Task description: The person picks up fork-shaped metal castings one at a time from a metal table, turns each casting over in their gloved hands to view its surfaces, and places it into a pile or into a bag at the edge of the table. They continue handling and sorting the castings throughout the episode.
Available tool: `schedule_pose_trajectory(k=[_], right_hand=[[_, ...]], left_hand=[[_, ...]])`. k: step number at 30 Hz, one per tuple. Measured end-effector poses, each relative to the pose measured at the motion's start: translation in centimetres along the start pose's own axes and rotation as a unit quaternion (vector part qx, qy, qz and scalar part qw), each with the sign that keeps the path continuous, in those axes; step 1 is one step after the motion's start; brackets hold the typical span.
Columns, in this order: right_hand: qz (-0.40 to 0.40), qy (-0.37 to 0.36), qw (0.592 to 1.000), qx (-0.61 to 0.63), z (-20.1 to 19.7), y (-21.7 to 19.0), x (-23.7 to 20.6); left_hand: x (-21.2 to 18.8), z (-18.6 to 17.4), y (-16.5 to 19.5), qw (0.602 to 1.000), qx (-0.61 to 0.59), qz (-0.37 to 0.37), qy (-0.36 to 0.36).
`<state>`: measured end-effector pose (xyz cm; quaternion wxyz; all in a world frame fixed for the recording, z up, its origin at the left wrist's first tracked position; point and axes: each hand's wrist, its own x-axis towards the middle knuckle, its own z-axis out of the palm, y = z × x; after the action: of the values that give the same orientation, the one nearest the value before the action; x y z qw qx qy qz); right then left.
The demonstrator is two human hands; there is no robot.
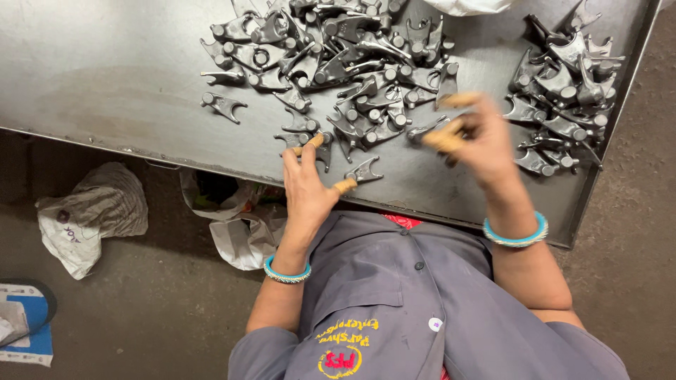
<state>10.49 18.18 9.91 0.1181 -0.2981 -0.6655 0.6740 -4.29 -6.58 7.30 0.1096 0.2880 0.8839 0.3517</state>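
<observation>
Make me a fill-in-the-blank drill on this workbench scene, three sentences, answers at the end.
1. The dark metal parts lie on the metal tray in ___ main heaps.
2. The left hand shows sharp, while the right hand shows ___.
3. Each wrist wears a blue bangle, and the buttoned shirt is ___.

Missing words: two; blurred; grey

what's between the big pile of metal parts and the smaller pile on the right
In the head view, a strip of bare grey table, with the blurred right hand over its near end.
</observation>
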Motion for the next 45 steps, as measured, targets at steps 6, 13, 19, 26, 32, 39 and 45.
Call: schedule_pose_trajectory(k=[6, 13, 19, 26, 32, 39, 45], right_hand=[[-0.156, 0.114, 0.847, -0.495, 4.7, 3.5, -1.9], [-0.102, 0.070, 0.946, -0.299, 1.9, 6.4, -4.1], [-0.059, 0.030, 0.998, 0.013, -1.0, 9.8, -5.4], [-0.051, 0.012, 0.975, 0.215, -1.5, 11.0, -5.9], [0.128, 0.044, 0.898, 0.419, -2.0, 11.1, -5.2], [0.164, 0.032, 0.892, 0.419, -2.5, 10.7, -5.8], [0.184, -0.112, 0.950, 0.225, -2.4, 7.8, -5.2]], left_hand=[[-0.4, 1.3, 0.3, 0.998, -0.048, 0.003, -0.033], [-0.8, 3.1, 1.3, 0.997, -0.051, 0.009, -0.055], [-0.5, 3.4, 1.1, 0.996, -0.056, 0.016, -0.060], [-0.1, 3.9, 1.0, 0.997, -0.055, 0.021, -0.051], [0.3, 3.8, 1.4, 0.997, -0.071, 0.010, -0.040], [0.4, 3.0, 2.3, 0.993, -0.073, -0.049, -0.081], [0.0, 0.6, 2.0, 0.994, -0.067, -0.009, -0.080]])
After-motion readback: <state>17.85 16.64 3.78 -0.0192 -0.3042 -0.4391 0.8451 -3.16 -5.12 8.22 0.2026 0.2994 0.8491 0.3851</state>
